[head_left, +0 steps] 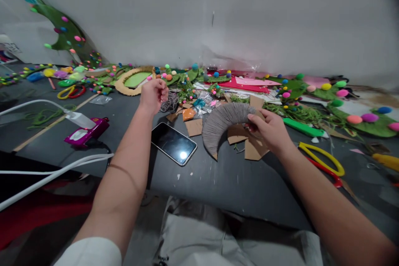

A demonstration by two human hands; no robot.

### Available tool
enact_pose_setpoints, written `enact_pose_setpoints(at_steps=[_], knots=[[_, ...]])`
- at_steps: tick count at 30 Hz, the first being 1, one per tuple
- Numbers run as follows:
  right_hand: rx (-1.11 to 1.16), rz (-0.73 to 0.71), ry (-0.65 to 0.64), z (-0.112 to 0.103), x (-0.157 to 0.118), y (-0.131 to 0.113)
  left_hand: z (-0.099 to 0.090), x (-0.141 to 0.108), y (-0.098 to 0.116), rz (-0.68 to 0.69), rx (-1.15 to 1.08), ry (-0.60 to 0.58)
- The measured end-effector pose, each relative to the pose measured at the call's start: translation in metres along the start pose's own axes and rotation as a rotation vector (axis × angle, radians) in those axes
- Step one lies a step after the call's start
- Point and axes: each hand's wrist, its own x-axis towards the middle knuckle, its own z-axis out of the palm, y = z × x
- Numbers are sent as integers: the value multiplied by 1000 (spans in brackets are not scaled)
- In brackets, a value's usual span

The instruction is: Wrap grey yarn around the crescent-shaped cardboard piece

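My right hand (pixel 269 129) grips one end of a cardboard crescent (pixel 218 122) wrapped in grey yarn, thumb on top. The crescent's bare brown tip points down, just above the table. My left hand (pixel 154 94) is raised with its fingers curled closed; what they hold, if anything, is too small to make out. Behind that hand lies a tangle of grey yarn (pixel 170 102). A smartphone (pixel 174 143) with a dark screen lies below it. Cardboard scraps (pixel 254 149) lie under and around the crescent.
Yellow-and-red-handled scissors (pixel 322 160) lie at right, near a green cutter (pixel 302 127). A purple device (pixel 87 132) with a white plug and cables is at left. Behind are a tan oval ring (pixel 124 85), green felt shapes with pompoms (pixel 368 122) and red sheets (pixel 249 85).
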Motion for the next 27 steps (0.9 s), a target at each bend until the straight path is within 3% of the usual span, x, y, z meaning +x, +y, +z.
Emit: enact_pose_setpoints(at_steps=[12, 18, 22, 27], knots=[[-55, -22, -30, 1, 0, 1, 19, -8, -4, -42, 19, -170], [-84, -54, -66, 4, -7, -5, 59, -38, -18, 126, 119, -499], [-80, -48, -89, 10, -13, -12, 85, -66, -23, 105, 186, -741], [-69, -26, -114, 13, -18, -16, 101, -84, -21, 109, 232, -884]])
